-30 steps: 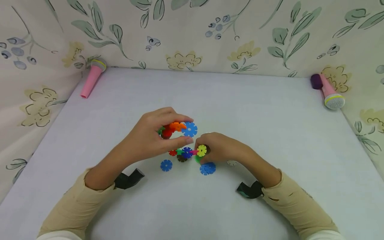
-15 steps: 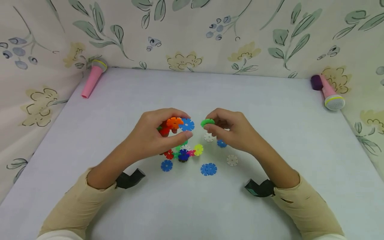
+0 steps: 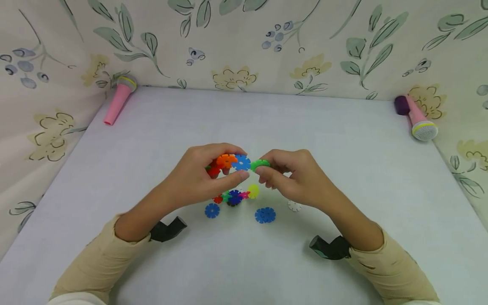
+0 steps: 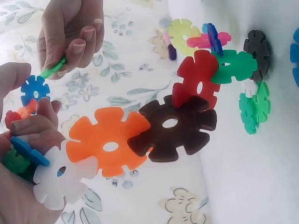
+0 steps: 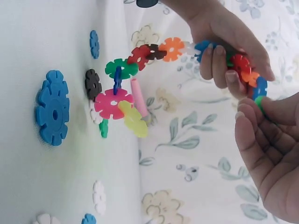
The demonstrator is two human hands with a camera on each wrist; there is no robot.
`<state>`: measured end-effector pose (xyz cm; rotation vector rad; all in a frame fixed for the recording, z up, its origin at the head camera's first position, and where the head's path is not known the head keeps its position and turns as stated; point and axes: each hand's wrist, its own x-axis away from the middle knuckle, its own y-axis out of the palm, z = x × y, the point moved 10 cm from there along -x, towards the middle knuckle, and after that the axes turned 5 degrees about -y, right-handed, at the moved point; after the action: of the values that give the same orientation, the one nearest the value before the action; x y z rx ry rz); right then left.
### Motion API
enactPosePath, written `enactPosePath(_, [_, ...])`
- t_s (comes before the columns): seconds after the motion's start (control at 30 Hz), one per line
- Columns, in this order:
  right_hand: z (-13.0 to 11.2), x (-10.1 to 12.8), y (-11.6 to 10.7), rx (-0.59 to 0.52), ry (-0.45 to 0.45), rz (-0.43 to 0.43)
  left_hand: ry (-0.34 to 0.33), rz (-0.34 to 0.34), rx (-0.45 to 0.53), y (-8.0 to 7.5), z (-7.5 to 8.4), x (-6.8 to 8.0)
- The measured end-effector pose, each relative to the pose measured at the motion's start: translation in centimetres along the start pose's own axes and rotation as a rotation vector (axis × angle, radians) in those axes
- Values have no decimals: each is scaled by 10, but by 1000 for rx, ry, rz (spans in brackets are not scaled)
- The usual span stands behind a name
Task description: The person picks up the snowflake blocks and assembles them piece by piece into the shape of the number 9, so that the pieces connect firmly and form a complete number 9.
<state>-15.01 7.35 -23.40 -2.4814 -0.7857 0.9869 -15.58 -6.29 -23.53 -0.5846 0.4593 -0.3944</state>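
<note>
The left hand (image 3: pixel 198 176) grips the top of a chain of snap-together discs (image 4: pixel 140 135), fingers curled around its upper end, where a small blue disc (image 3: pixel 242 162) sticks out. The right hand (image 3: pixel 293 178) pinches 1 green disc (image 3: pixel 260 164) at its edge, right against that blue one. The chain arcs down to the table (image 3: pixel 343 140), where loose blue and white discs lie. These pieces look light, stiff and slick, and the joints probably flex, so holding close to the slot seems safest.
</note>
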Motion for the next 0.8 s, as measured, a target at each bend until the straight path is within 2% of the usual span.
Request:
enactPosePath(0.1, [3, 0, 1, -53, 7, -10, 9, -11, 19, 1, 0, 0])
enactPosePath(0.33, [9, 1, 4, -123, 38, -40, 15, -83, 93, 9, 0, 0])
enactPosePath(0.53, [11, 1, 5, -114, 67, -8, 47, -46, 128, 11, -2, -1])
enactPosePath(0.7, [20, 4, 12, -182, 149, -13, 45, -62, 163, 17, -5, 0])
enactPosePath(0.8, [19, 2, 13, -193, 137, -27, 51, -75, 152, 16, -4, -1])
